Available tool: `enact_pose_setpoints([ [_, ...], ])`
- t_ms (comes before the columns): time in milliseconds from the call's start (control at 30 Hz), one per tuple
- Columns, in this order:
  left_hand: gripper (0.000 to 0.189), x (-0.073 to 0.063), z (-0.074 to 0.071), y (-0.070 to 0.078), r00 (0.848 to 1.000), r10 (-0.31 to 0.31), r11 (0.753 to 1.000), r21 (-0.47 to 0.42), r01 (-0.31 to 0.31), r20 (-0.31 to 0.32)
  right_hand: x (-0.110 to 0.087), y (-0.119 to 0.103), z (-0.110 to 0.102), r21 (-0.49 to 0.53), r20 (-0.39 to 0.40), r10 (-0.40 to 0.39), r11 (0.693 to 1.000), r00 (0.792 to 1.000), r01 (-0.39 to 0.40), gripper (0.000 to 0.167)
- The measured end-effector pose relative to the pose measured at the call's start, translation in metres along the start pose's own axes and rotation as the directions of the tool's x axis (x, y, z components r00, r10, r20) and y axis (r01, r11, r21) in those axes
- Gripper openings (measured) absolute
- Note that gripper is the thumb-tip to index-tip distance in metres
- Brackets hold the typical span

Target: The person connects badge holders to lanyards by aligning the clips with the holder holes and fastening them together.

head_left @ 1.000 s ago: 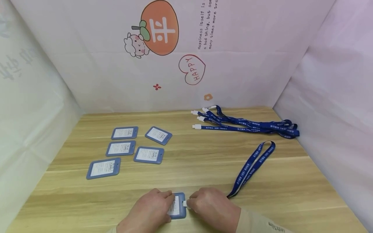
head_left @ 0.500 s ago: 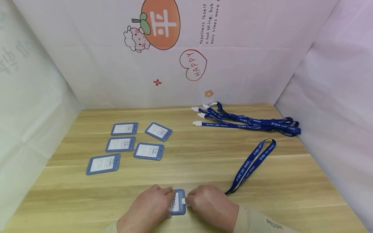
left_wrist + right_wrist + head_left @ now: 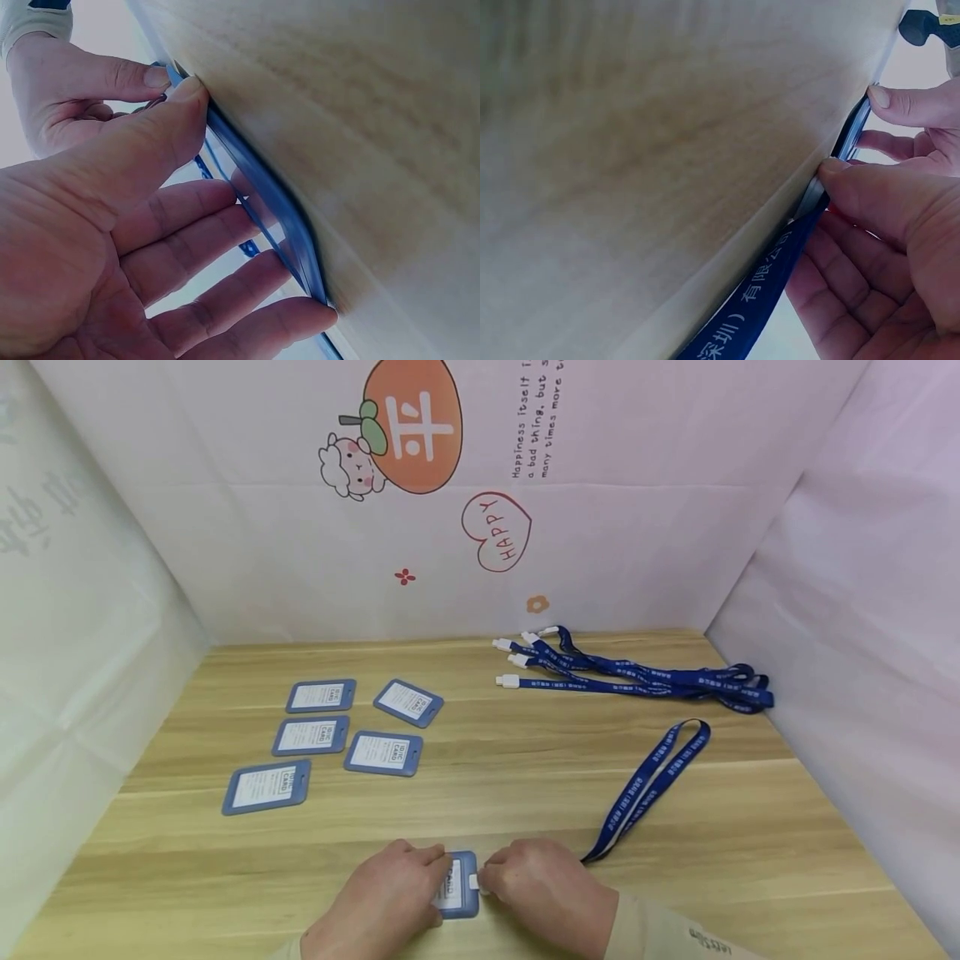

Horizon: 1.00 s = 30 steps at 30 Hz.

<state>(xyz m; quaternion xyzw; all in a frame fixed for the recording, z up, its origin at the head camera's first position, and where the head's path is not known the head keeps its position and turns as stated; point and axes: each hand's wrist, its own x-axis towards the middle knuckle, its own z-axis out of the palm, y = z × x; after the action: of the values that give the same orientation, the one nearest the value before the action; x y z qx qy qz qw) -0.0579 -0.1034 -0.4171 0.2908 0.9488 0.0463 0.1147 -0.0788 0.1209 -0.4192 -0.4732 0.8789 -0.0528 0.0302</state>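
Observation:
A blue badge holder with a white card inside lies near the table's front edge. My left hand grips it from the left, thumb on the near edge and fingers over the far side; in the left wrist view the badge holder sits between thumb and fingers. My right hand pinches the white clip of a blue lanyard, and the clip's tip overlaps the slot end of the holder. The lanyard trails from under the right hand in a loop to the back right. Most of the clip is hidden by my fingers.
Several blue badge holders lie at the left of the wooden table. A bundle of blue lanyards with white clips stretches along the back right. White printed sheeting walls the table at the back and sides.
The white clip has shifted slightly against the badge holder's slot end, while both hands keep their grips. The head view has tipped a little; the other holders and lanyards stay in place.

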Motion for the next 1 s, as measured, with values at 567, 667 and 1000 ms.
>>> enact_pose_setpoints([
  [567,0.053,0.002,0.004,0.002,0.999,-0.018,1.0,-0.022,0.018,0.028,-0.009,0.012,-0.003,0.174,0.14,0.23,0.952,0.963,-0.253,0.018],
  [667,0.054,0.003,0.005,0.002,0.999,-0.023,0.999,-0.031,0.024,0.03,-0.013,0.017,-0.003,0.168,0.164,0.258,0.944,0.952,-0.284,0.013],
  [1000,0.055,0.004,0.006,0.002,0.998,-0.038,0.999,-0.033,0.04,0.05,-0.033,0.037,-0.007,0.209,0.19,0.275,0.927,0.942,-0.313,0.014],
])
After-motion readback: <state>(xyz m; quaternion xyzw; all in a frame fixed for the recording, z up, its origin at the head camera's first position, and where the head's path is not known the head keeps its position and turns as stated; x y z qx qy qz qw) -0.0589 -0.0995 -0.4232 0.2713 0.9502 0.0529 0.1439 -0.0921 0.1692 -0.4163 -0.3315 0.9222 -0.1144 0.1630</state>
